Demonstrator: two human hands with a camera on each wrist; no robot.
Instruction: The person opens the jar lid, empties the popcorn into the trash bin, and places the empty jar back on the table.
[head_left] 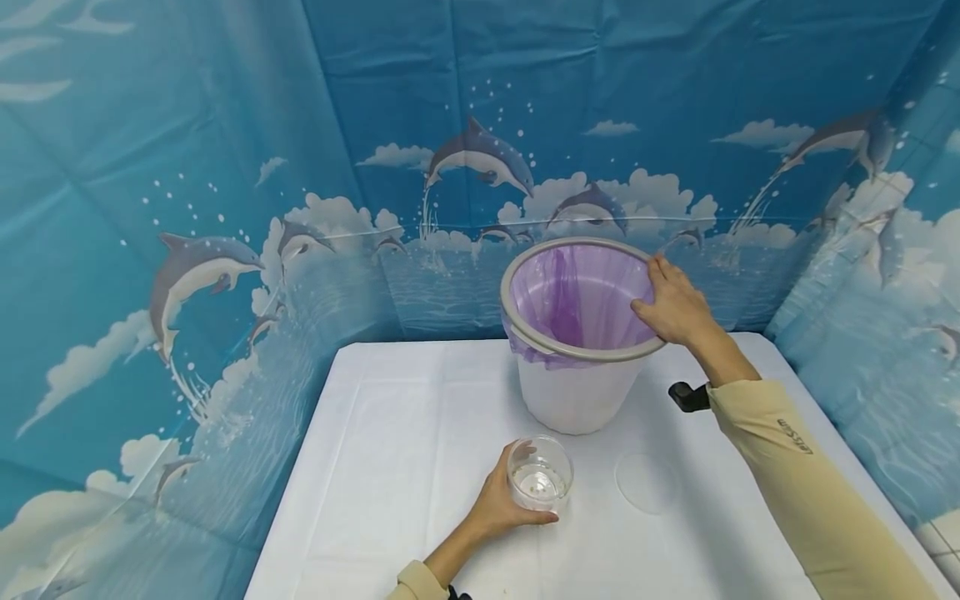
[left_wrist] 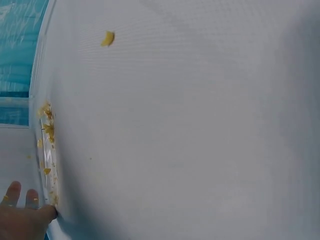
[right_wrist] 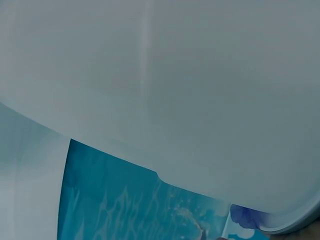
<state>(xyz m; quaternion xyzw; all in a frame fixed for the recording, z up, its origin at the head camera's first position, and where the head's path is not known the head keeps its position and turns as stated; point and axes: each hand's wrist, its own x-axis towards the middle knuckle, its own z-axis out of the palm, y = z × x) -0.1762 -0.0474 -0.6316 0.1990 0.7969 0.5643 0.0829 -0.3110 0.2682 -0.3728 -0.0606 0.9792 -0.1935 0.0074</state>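
Observation:
On the white table, my left hand (head_left: 498, 500) curls round a clear, round container (head_left: 540, 473), fingers on its far side and thumb along its near side. In the left wrist view, fingers of that hand (left_wrist: 22, 217) appear at the lower left, beside a clear edge dotted with small yellow bits (left_wrist: 48, 129). My right hand (head_left: 675, 304) grips the grey rim of a white trash bin (head_left: 577, 396), thumb inside and fingers over the edge. A purple plastic bag (head_left: 566, 308) lines the bin. The bin's pale wall (right_wrist: 175, 90) fills most of the right wrist view.
A thin clear disc (head_left: 647, 483) lies flat on the table to the right of the container. One loose yellow piece (left_wrist: 108, 38) rests on the white tablecloth (head_left: 390, 467). Behind the table hangs a blue dolphin-print curtain (head_left: 375, 167), which also runs along both sides.

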